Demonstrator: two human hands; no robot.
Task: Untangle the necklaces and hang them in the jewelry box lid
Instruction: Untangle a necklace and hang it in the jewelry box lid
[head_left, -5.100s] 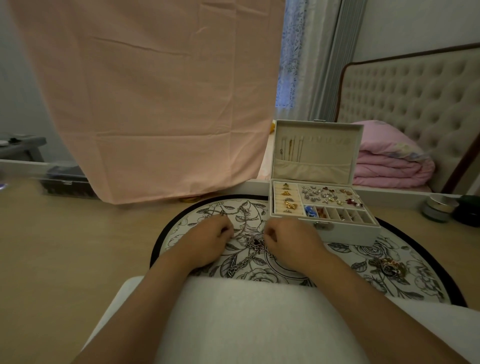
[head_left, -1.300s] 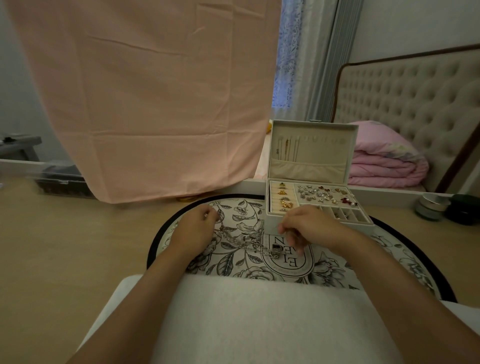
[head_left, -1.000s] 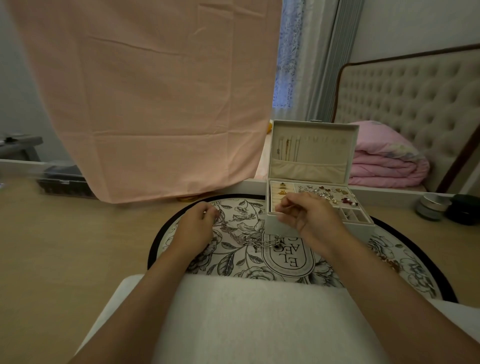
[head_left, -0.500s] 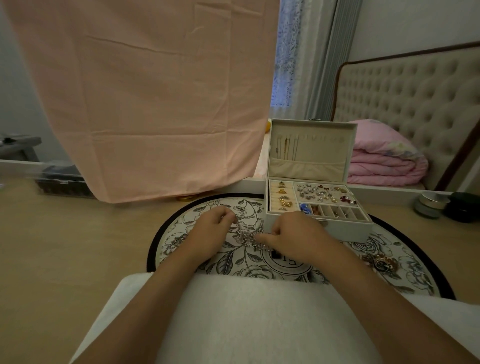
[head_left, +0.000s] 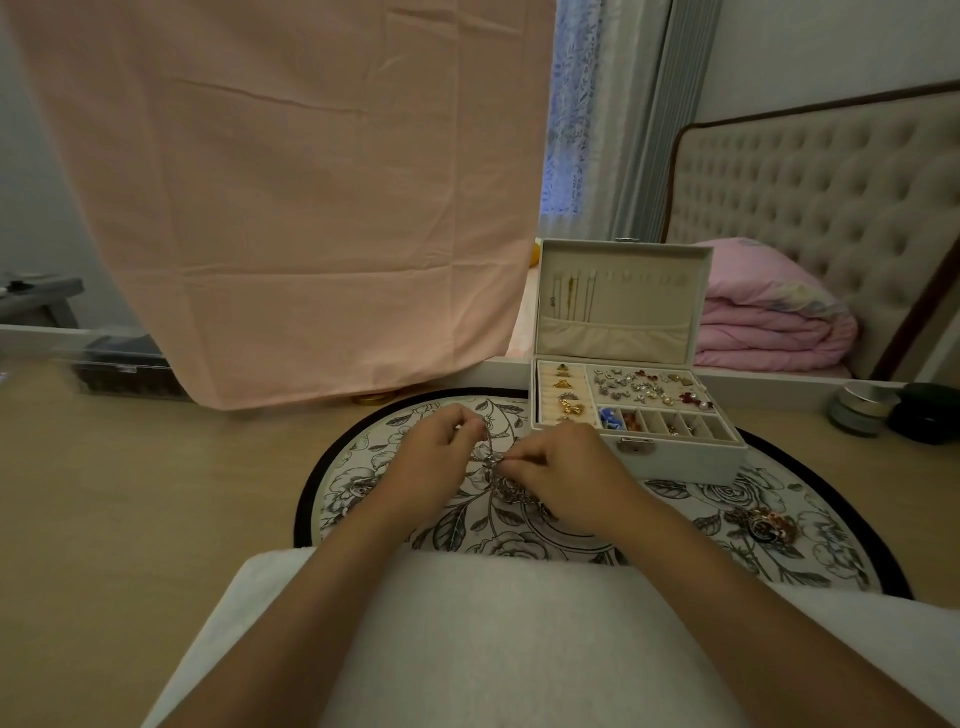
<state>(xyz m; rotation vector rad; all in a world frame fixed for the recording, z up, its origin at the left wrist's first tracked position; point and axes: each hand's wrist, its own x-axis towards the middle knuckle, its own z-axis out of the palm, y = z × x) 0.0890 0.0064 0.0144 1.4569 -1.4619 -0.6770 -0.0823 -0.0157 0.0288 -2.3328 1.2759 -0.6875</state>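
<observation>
The tangled necklaces (head_left: 506, 483) lie as a silver knot at the centre of the round floral mat (head_left: 810, 525), between the two hands and partly hidden by them. The left hand (head_left: 434, 462) sits at 9 o'clock of the knot, fingers curled, its fingertips pinching a strand of chain near the top of the tangle. The right hand (head_left: 563, 470) sits at 3 o'clock, fingers curled, thumb and forefinger pinched on the chain at the knot's upper edge; the two pinch points are just beside each other. At 1 o'clock from the knot stands the jewelry box (head_left: 680, 457), resting on the mat, its lid (head_left: 623, 299) raised upright. Several thin chains (head_left: 571, 299) hang from hooks at the lid's left end; the remaining hooks to the right are bare. The box tray holds rings in the left column and small earrings in the upper right section. At 4 o'clock, near the mat's right edge, lies a separate jewelry cluster (head_left: 761, 525), well apart from the hands. A white cushion (head_left: 493, 639) lies at 6 o'clock under both forearms.
</observation>
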